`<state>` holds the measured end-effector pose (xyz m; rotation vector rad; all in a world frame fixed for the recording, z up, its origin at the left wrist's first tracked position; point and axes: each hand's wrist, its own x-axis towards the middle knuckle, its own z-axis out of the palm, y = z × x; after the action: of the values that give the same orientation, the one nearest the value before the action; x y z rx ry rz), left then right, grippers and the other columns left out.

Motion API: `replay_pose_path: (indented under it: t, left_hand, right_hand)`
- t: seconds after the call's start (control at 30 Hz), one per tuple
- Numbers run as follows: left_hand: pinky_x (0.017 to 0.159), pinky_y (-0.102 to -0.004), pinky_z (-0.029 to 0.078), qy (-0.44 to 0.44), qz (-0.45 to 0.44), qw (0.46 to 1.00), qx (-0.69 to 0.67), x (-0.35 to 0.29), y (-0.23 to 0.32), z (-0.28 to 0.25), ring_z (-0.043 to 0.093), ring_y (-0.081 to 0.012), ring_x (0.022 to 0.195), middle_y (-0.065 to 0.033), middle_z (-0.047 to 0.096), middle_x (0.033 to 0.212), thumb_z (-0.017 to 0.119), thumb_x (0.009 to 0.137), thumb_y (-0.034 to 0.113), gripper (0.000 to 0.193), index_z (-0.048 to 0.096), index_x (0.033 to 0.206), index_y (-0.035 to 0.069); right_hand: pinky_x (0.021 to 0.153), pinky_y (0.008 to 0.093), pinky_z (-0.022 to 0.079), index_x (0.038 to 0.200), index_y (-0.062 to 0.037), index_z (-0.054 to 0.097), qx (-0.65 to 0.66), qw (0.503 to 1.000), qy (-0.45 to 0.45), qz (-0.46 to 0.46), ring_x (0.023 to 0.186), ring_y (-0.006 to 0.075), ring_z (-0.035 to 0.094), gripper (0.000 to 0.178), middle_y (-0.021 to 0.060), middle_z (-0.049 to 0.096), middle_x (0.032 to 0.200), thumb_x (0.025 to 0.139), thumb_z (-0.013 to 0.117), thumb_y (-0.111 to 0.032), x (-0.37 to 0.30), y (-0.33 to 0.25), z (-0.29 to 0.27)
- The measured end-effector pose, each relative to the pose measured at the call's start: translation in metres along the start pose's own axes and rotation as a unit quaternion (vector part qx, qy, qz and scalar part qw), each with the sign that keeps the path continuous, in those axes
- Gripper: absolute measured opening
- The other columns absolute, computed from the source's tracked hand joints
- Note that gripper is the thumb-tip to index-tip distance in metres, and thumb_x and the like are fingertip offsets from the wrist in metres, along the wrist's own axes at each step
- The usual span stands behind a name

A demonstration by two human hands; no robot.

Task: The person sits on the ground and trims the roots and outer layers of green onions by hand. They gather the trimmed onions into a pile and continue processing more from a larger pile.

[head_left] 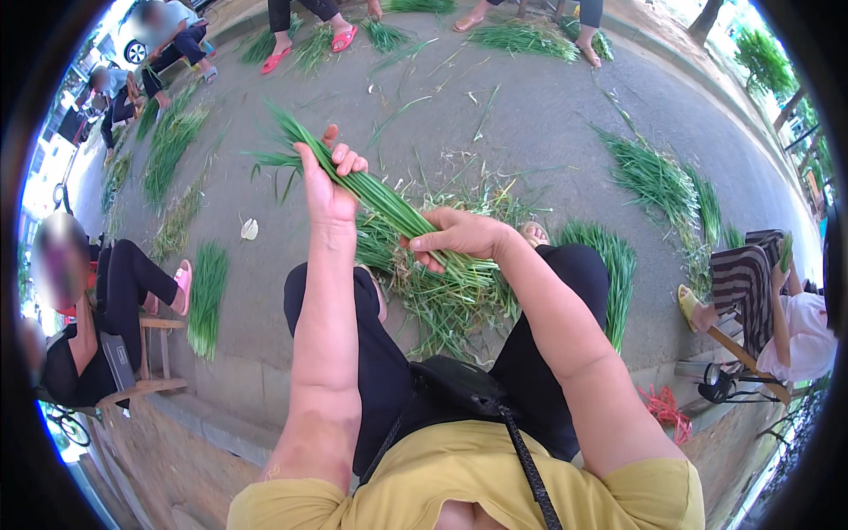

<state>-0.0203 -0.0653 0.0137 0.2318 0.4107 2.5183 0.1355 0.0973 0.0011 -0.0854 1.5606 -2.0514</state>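
Bunch of green onions (389, 208) held slantwise above the knees, over a loose pile of trimmings (446, 296) on the pavement (548, 124). Left hand (327, 181) clamped on its leafy upper part, right hand (459, 234) pinching near the root end. 2 more bundles (208, 300) nearby.

Left hand (325, 190), right hand (459, 235) grip green onion bundle (389, 208).

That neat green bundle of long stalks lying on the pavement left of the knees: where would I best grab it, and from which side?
Take the flat bundle of long green stalks around its middle, coming down from above. It lies flat on the grey pavement with stalks aligned lengthwise, so fingers closing across them should gather all at once. Both ends look looser.
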Motion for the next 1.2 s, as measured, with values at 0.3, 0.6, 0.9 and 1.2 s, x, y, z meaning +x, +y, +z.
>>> replay_pose_path:
  t: [0.3,0.6,0.9,1.2]
  left_hand:
    - [0.085,-0.0443,0.046,0.082,-0.049,0.99,0.1,-0.01,-0.024,0.019,0.058,-0.0295,0.1,-0.0167,0.062,0.108,0.041,0.077,0.078,0.084,0.055,0.112,0.003]
    - [0.058,-0.0231,0.046,-0.058,-0.264,0.885,0.379,-0.032,-0.072,0.018,0.061,-0.0115,0.067,-0.0063,0.065,0.084,0.039,0.083,0.072,0.075,0.059,0.102,0.003]
    - [0.052,-0.0182,0.044,-0.145,-0.258,0.849,0.438,-0.04,-0.076,0.025,0.057,-0.0069,0.057,-0.0065,0.062,0.076,0.044,0.091,0.057,0.056,0.057,0.102,0.003]
    - [0.056,-0.0217,0.043,-0.091,-0.078,0.818,0.563,-0.037,-0.075,0.024,0.057,-0.0088,0.068,-0.005,0.062,0.085,0.062,0.088,0.034,0.032,0.06,0.1,0.005]
  right_hand:
    - [0.047,0.0209,0.036,0.106,-0.0033,0.055,0.259,0.958,-0.025,-0.121,0.052,0.006,0.041,0.028,-0.0023,0.048,0.069,0.094,0.055,-0.029,-0.009,-0.012,0.004]
    - [0.075,0.0368,0.049,0.1,-0.0076,0.052,0.453,0.83,0.125,-0.302,0.079,0.0176,0.055,0.018,0.0028,0.055,0.086,0.095,0.052,-0.025,-0.013,-0.019,-0.03]
    - [0.076,0.0415,0.052,0.092,-0.0093,0.056,0.404,0.826,0.257,-0.296,0.089,0.0201,0.062,0.011,0.0038,0.063,0.089,0.092,0.057,-0.02,-0.016,-0.017,-0.035]
    - [0.08,0.0418,0.052,0.099,-0.0085,0.052,0.414,0.818,0.28,-0.285,0.094,0.0245,0.063,0.009,0.0073,0.063,0.093,0.091,0.057,-0.011,-0.012,-0.016,-0.034]
